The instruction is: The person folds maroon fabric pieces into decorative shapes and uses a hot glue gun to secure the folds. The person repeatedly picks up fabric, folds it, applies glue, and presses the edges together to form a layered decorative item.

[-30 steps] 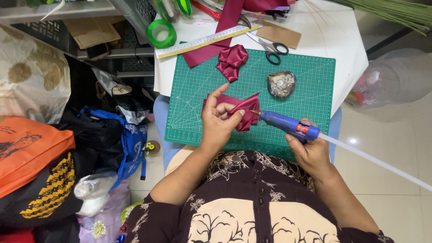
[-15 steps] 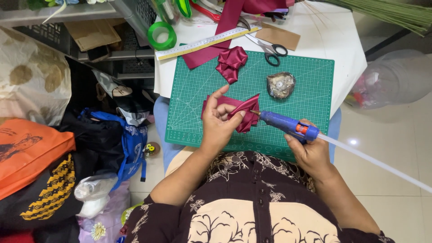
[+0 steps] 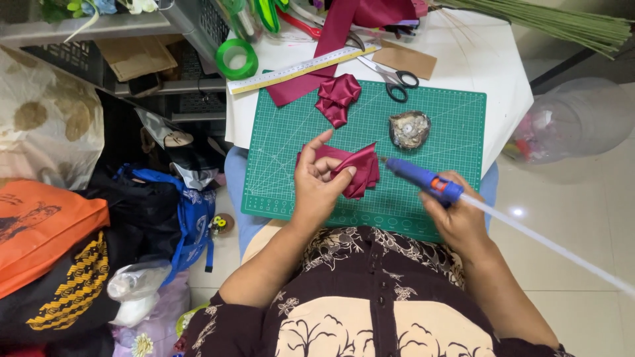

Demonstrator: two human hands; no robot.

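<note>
the left hand (image 3: 317, 182) pinches a folded maroon satin ribbon piece (image 3: 354, 168) over the green gridded cutting mat (image 3: 450, 119), which lies on the white surface (image 3: 509, 86). the right hand (image 3: 456, 211) is closed around a blue glue gun (image 3: 420, 178), its nozzle just beside the ribbon's right edge. farther on the mat lie a finished maroon ribbon bow (image 3: 337, 98) and a small round dish of beads (image 3: 410, 129). beyond them are black-handled scissors (image 3: 390, 78), a yellow ruler (image 3: 301, 69), a green tape roll (image 3: 237, 58) and green stems (image 3: 562, 23).
</note>
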